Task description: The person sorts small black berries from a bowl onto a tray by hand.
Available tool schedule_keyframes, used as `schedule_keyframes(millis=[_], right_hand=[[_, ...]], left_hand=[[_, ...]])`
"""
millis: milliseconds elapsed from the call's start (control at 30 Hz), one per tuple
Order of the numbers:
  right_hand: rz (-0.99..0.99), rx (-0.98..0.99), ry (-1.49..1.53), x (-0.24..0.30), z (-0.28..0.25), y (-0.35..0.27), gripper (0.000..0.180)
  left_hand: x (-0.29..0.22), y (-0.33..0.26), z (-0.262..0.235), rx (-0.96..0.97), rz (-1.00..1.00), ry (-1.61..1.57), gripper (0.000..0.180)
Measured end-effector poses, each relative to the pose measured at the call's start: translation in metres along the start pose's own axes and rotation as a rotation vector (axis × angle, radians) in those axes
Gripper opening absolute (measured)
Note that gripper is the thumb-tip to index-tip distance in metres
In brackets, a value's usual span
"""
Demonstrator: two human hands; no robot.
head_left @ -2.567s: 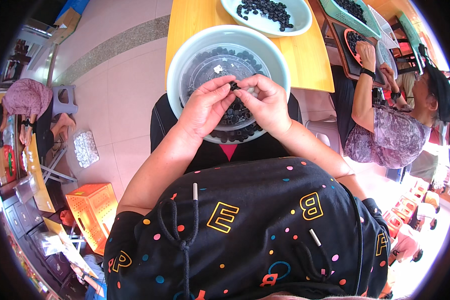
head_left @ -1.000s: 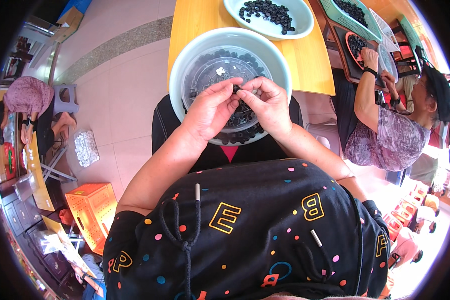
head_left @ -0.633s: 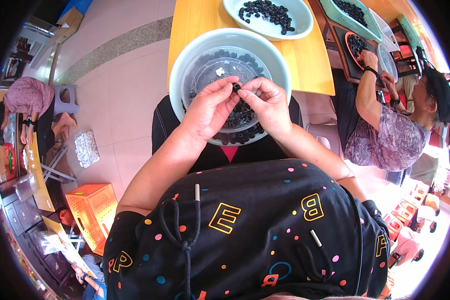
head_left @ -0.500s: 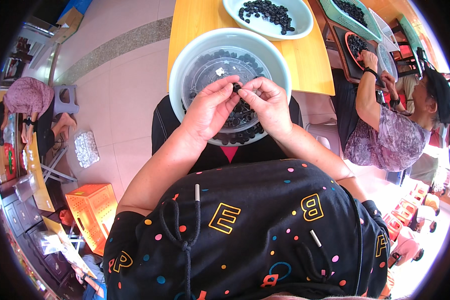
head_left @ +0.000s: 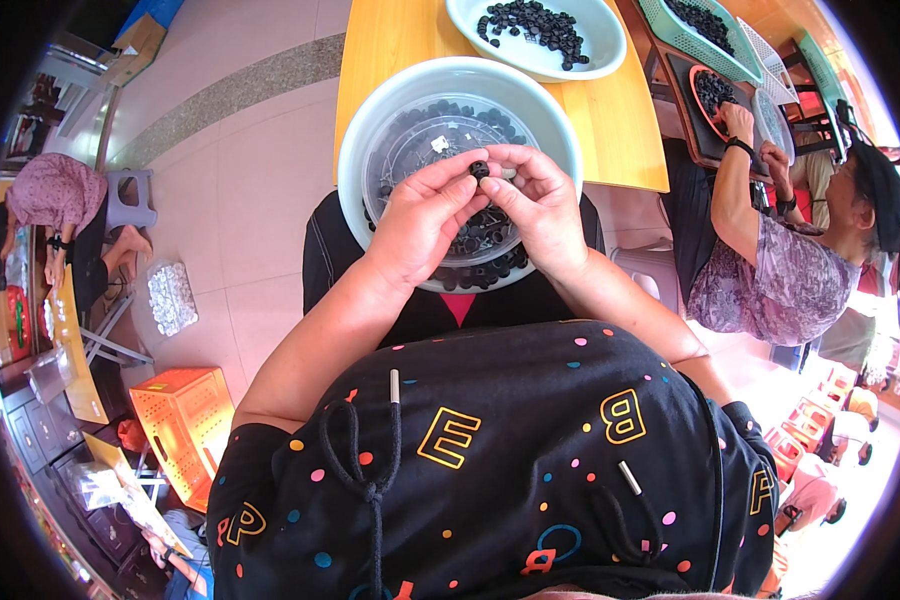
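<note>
Between the fingertips of both hands is a small round black plastic part [head_left: 479,170]. My left hand [head_left: 422,212] pinches it from the left with thumb and forefinger. From the right, my right hand [head_left: 536,205] grips it the same way, its other fingers curled. Both hands are above a clear round plastic tray [head_left: 382,150] inside a large pale blue basin [head_left: 358,120]. Tiny pins and a small white piece [head_left: 440,144] lie in the tray. Many similar black parts [head_left: 480,272] fill the basin around and under it; my hands hide some.
A second pale basin [head_left: 610,45] with black parts stands on the yellow table [head_left: 625,130]. At right, a co-worker [head_left: 785,240] handles black parts in a red-rimmed bowl [head_left: 712,92]. An orange crate [head_left: 182,420] and a bag of whitish pieces [head_left: 173,298] are on the left floor.
The black part and the fingertips holding it have shifted slightly right, and the part shows more clearly. My right fingers have lifted and curled a little.
</note>
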State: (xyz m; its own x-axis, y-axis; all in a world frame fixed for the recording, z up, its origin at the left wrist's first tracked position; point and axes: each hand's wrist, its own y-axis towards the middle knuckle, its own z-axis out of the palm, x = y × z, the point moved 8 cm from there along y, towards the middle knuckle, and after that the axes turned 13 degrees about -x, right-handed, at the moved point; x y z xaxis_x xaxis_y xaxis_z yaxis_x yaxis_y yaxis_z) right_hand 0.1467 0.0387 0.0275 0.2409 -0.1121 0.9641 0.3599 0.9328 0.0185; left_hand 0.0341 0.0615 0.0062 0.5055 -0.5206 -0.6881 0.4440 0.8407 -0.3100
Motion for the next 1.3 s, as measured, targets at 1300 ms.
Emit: schedule_keyframes(millis=[1300], right_hand=[[-0.413,-0.033,-0.326,0.039,-0.005,-0.007,0.017]], left_hand=[[-0.022,-0.010,0.015,0.024,0.306,0.458,0.032]])
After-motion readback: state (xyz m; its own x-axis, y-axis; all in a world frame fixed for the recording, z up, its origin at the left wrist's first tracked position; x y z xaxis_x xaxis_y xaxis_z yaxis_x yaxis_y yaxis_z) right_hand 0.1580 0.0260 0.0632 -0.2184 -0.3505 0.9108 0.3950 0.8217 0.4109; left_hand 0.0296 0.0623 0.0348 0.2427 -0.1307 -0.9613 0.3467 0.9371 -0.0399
